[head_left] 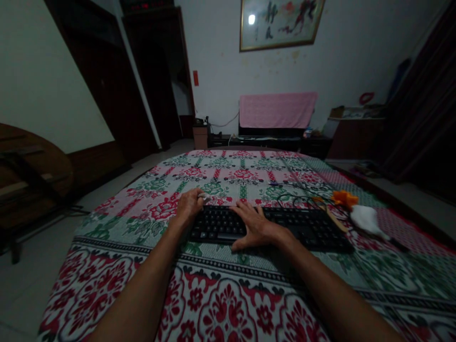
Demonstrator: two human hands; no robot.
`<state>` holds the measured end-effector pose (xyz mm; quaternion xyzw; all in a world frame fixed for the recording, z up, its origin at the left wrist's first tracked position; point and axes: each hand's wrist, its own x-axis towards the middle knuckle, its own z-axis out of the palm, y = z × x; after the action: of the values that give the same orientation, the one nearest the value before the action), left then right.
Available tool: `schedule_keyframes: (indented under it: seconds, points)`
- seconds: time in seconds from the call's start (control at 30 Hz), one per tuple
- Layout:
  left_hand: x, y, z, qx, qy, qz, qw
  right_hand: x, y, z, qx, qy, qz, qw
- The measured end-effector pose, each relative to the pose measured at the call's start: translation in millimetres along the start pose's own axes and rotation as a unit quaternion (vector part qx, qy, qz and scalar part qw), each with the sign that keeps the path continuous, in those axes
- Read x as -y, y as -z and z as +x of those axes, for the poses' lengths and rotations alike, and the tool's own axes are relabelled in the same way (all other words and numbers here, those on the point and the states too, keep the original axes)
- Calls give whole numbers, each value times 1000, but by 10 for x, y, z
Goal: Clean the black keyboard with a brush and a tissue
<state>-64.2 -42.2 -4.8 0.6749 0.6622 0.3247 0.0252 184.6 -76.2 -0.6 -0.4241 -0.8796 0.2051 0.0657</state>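
A black computer keyboard [221,227] lies on the patterned tablecloth in front of me. My right hand [254,227] spans its middle, fingers over the far edge and thumb at the near edge. At the keyboard's left end is my left hand [189,205], its fingers closed on a small white piece [204,195] that looks like cloth or tissue; most of it is hidden. Right of the keyboard lie an orange cloth [345,198] and a white bundle [365,218] with a dark tip. A light wooden stick [337,221] rests against the keyboard's right part.
The red, green and white tablecloth [228,289] covers a large table. A black cable [299,199] curls behind the keyboard, near a small purple item [274,183]. Against the far wall stands a low cabinet [270,142] beneath a pink cloth [278,110]. A round wooden board [32,175] leans at left.
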Motion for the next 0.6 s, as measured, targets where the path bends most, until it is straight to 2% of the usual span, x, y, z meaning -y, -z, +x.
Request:
schedule_keyframes:
  seconds: [0.13,0.23,0.4,0.53,0.6]
  points:
    - [-12,3,20,-9,-11,28,999,-49,-33,33,-6,6,-17,1000]
    - [13,52,69,-29,18,6,999,-96,-64,60,-5,15,-32,999]
    - [121,78,64,-23,50,-13,998,-139,-81,92,-30,29,-43,998]
    - [183,5,31,-23,21,-60,998,-119,-52,79,-58,52,-45,996]
    - [186,-40,19,-3,-2,-72,997,-117,-49,75,-65,54,-46,995]
